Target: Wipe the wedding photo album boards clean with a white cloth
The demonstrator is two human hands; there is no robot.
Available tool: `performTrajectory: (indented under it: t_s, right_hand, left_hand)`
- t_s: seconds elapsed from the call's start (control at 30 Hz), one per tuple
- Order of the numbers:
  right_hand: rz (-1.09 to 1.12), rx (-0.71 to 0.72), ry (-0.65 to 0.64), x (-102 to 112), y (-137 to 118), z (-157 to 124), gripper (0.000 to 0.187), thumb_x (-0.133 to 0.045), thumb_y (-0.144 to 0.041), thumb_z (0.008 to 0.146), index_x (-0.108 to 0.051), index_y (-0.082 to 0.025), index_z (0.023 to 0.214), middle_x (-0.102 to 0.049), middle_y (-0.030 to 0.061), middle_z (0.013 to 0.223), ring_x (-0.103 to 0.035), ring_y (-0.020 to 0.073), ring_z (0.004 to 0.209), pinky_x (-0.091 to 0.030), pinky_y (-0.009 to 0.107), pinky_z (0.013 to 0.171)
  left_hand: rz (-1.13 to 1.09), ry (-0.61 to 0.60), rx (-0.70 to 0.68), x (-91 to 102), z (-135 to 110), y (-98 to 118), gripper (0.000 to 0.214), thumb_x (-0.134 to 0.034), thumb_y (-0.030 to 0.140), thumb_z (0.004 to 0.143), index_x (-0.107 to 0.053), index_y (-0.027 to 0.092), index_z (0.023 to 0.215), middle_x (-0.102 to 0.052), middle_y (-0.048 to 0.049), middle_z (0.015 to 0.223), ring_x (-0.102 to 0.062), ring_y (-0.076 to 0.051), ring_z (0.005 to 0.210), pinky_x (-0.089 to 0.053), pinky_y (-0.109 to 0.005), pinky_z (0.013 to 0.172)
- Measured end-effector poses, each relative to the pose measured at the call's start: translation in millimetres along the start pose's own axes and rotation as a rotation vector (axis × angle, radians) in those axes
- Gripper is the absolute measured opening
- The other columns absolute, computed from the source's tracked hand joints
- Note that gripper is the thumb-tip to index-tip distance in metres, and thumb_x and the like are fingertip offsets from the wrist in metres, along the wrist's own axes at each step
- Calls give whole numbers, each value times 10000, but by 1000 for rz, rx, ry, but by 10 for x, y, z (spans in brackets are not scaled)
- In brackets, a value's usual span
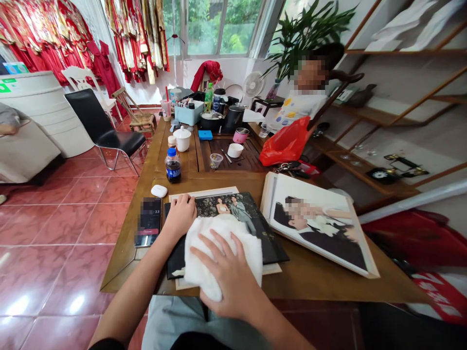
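Observation:
A dark wedding photo panel (251, 221), showing a couple, lies on the table with pale board edges showing beneath it. My left hand (181, 214) holds its upper left part, fingers bent and close together; their tips are partly hidden. Over the panel's middle lies a bunched white cloth (248, 253). My right hand (228, 272) presses on this cloth and holds it against the panel, fingers spread across the top. To the right of the panel sits a thick framed photo (321, 233) of a couple, slightly angled.
Left of the panel are a phone (148, 223), a white earbud case (159, 190) and a dark drink bottle (173, 166). Farther back stand a lidded white cup (182, 139), a small white bowl (235, 150) and a red plastic bag (286, 143). A person (299, 104) sits behind the bag.

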State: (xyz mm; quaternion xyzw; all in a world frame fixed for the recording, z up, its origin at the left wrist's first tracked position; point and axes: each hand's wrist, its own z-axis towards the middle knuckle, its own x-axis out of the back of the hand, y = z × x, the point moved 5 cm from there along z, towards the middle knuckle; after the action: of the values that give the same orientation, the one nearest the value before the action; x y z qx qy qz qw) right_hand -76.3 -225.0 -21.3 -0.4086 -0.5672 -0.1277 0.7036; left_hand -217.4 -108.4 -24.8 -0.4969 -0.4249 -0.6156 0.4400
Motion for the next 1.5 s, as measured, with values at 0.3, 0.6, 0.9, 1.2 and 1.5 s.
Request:
performTrajectory:
  t_s: [0.3, 0.6, 0.9, 1.2, 1.5]
  right_hand:
    - [137, 167, -122, -84, -281, 71, 806, -591, -634, 824, -406, -322, 1544, -323, 72, 1666, -174, 398, 1532, 169, 653, 1177]
    - [-73, -50, 60, 124, 270, -167, 769, -658, -402, 688, -549, -330, 1446, -452, 63, 1592, -320, 418, 1469, -44, 667, 1178]
    - [-302, -229, 377, 338, 760, -518, 564, -593, -346, 787, -623, -307, 1349, -592, 85, 1450, -455, 394, 1361, -245, 616, 1103]
    - [4, 3, 37, -17, -71, 14, 759, -637, -541, 774, -485, -333, 1488, -395, 58, 1629, -230, 412, 1503, 73, 657, 1185]
    - [2, 32, -17, 11, 13, -30, 783, -656, -507, 736, -495, -340, 1484, -396, 49, 1631, -253, 409, 1501, 36, 648, 1195]
  left_hand:
    - [-7, -23, 21, -23, 16, -14, 333, -337, 208, 1035, -596, 139, 1233, -609, -152, 1209, -556, -285, 1173, -413, -436, 1001]
    - [-10, -3, 5, 6, -3, -13, 328, -325, 215, 1045, -600, 149, 1210, -621, -144, 1199, -571, -278, 1164, -423, -434, 1000]
    - [-21, 2, 15, 12, 2, -28, 333, -320, 222, 1047, -613, 154, 1189, -624, -145, 1177, -573, -275, 1144, -415, -436, 1010]
    - [-24, -5, 7, -13, 10, -23, 347, -312, 216, 1047, -607, 134, 1209, -621, -152, 1200, -568, -283, 1168, -423, -437, 997]
    - [-20, 9, 19, -17, 0, -21, 335, -324, 221, 1048, -597, 167, 1235, -622, -133, 1210, -572, -267, 1173, -424, -424, 998]
